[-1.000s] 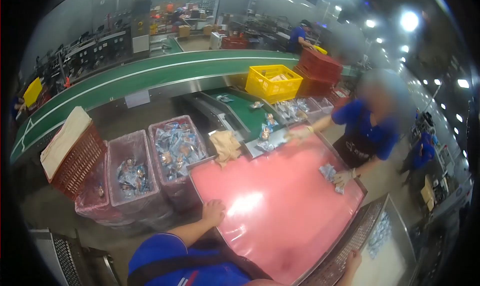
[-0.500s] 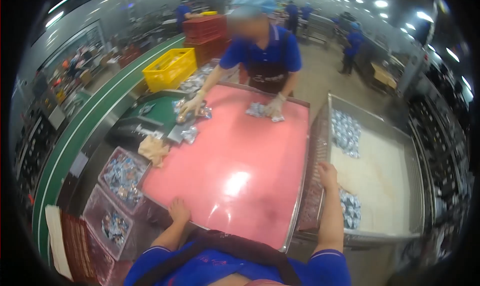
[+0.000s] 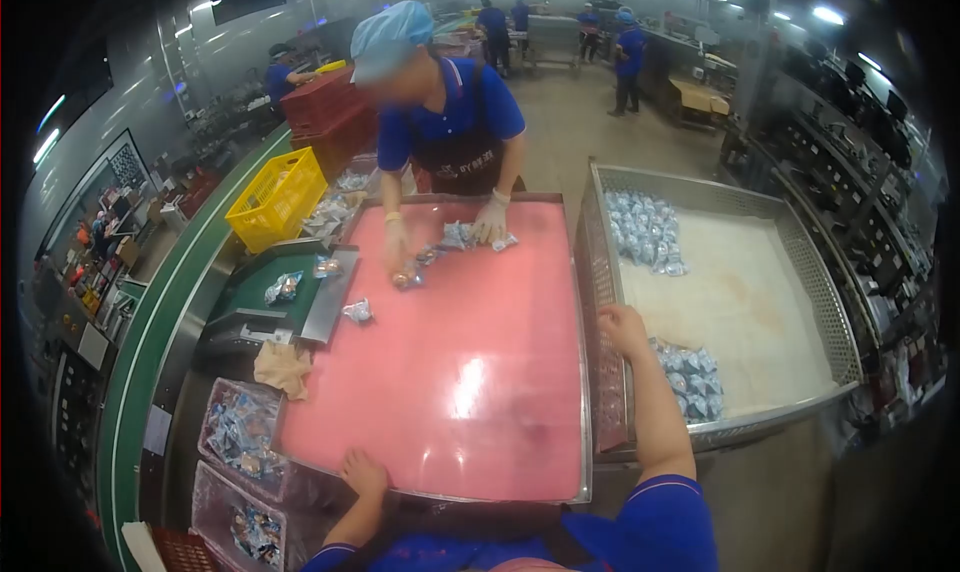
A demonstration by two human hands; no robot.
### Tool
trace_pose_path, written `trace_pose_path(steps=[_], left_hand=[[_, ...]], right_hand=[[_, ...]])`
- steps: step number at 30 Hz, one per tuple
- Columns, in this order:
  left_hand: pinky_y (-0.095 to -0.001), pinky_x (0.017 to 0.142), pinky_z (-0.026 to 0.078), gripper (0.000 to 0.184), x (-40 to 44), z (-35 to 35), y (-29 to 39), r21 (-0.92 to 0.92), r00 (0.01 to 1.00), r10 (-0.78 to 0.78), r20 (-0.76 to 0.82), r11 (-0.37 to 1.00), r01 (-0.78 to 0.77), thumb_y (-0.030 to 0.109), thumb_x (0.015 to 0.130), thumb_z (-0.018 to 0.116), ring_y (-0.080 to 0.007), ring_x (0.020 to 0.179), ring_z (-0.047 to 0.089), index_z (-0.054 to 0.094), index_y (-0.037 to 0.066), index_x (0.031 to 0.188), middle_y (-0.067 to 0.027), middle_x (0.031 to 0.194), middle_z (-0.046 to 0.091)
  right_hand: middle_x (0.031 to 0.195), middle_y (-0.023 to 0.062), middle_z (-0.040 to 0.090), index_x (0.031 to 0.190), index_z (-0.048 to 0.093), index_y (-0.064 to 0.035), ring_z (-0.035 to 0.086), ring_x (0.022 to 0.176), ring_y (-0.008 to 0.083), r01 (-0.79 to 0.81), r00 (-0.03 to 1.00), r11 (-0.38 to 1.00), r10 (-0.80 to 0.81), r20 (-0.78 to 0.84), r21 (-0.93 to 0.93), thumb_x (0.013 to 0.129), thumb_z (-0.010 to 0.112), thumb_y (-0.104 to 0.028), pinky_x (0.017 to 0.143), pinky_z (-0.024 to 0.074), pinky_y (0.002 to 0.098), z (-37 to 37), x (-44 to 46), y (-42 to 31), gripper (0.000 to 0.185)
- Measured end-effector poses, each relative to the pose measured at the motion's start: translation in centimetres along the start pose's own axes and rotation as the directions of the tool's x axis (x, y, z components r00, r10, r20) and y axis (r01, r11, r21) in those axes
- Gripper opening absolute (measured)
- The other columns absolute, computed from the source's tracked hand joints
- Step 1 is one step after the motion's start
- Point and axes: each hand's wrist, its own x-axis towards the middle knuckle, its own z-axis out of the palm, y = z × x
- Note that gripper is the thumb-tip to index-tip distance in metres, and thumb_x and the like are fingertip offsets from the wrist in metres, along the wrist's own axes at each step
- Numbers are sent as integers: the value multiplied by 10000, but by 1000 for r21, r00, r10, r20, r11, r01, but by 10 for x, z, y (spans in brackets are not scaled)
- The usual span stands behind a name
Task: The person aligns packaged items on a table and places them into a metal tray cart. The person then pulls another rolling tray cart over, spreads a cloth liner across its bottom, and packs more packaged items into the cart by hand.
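My left hand (image 3: 365, 473) lies at the near left edge of the pink tabletop (image 3: 450, 322), its fingers flat and holding nothing. My right hand (image 3: 622, 329) is curled over the left rim of a wide metal tray (image 3: 716, 182) beside the table. Inside that tray, silvery-blue packets are grouped in a far cluster (image 3: 640, 227) and a near cluster (image 3: 690, 380), the near one just right of my forearm. Across the table, a co-worker's gloved hands gather several small packets (image 3: 458, 236). One loose packet (image 3: 358, 311) sits near the table's left side.
A green conveyor belt (image 3: 150, 372) runs along the left. Beside the table stand two plastic-lined bins of packets, one farther (image 3: 243, 427) and one nearer (image 3: 255, 532). A yellow crate (image 3: 277, 200), stacked red crates (image 3: 322, 102) and a tan cloth (image 3: 283, 369) are also there.
The view has shifted. The co-worker's left-side glove has moved packets from the chute side toward the other packets on the table. My hands stay at the table edge and tray rim.
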Motion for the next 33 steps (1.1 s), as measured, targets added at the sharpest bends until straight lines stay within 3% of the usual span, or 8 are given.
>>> trace_pose_path(steps=[2,5,11,14,17,23,26,33], left_hand=[[-510,1061,270,499,-1,-11,8,-2,999,-33,35,999,33,246,803,597,-340,1292,395,515,40,1250,-171,1368,463],[-511,1068,262,529,3,11,-3,-8,999,-22,-38,1000,22,239,757,631,-337,1291,391,525,42,1236,-166,1366,460],[-521,1072,253,500,3,7,-3,-63,998,-12,-57,998,9,211,745,621,-338,1290,386,535,35,1205,-168,1368,455],[-523,1070,252,485,4,4,-2,-70,998,-15,-62,998,11,203,739,622,-340,1286,389,542,34,1186,-173,1366,456],[-524,1068,254,484,1,1,-1,-68,998,-1,-66,998,-3,204,735,628,-341,1281,394,545,35,1180,-178,1362,458],[-524,1063,260,462,5,4,-2,-84,997,0,-77,996,-6,204,739,625,-342,1272,399,558,33,1163,-180,1359,460],[-524,1060,262,446,4,9,-5,-90,994,6,-110,996,-16,201,743,621,-342,1268,401,564,33,1152,-180,1350,465],[-509,1062,261,448,2,3,-3,-70,996,6,-84,998,-12,205,744,625,-339,1267,402,558,43,1157,-171,1341,469]], right_hand=[[868,187,585,1026,701,-89,604,833,336,4,1000,1000,-4,9,-5,780,679,-215,783,494,399,-2,-2,-5,277],[868,182,571,1023,702,-98,598,811,326,26,1000,1000,-26,14,-12,782,682,-224,773,494,386,3,3,7,273],[887,186,573,1030,702,-97,603,819,318,-62,996,998,61,58,19,778,693,-230,774,494,377,-3,0,-5,285],[838,147,655,1057,693,-56,629,781,243,-55,996,998,55,66,7,787,672,-178,724,500,356,0,3,2,296],[787,129,643,1056,692,-56,614,727,224,68,998,996,-67,8,-61,787,666,-170,687,498,347,-1,1,-2,294],[769,111,626,1066,691,-66,598,712,194,-20,998,1000,20,66,2,785,671,-168,635,490,331,-4,1,-4,300],[786,105,618,1078,688,-76,595,692,189,-83,994,995,78,83,56,787,676,-167,619,488,332,-11,-5,-24,305],[896,109,621,1087,684,-83,600,724,179,-61,993,998,58,102,24,808,681,-179,628,496,326,-5,0,-5,295]])
